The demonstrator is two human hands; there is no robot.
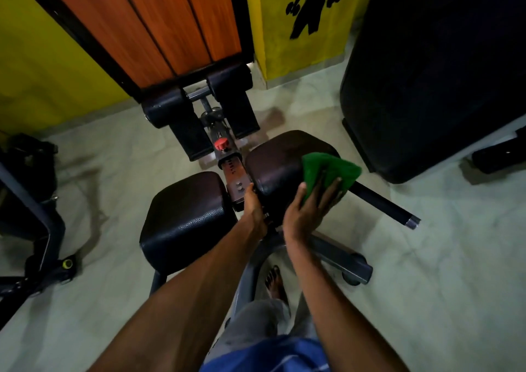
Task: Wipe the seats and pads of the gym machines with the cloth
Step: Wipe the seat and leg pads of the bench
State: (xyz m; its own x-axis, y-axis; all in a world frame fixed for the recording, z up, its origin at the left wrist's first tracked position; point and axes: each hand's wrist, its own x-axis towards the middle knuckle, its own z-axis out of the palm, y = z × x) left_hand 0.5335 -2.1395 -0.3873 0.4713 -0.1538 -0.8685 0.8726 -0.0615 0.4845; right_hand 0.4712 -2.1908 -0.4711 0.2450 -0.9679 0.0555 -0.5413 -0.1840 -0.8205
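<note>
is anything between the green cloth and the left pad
Yes. The green cloth lies on the right pad under the right hand. Between it and the left pad sit the left hand, gripping the right pad's inner edge, and the brown centre bar in the gap.

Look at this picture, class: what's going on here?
A person is wiping a gym machine. The right hand presses a green cloth flat on the right pad, near its outer edge. The left hand is at that pad's inner edge, by the frame, apparently steadying it; its fingers are hidden. Nothing touches the left pad beside it.
</note>
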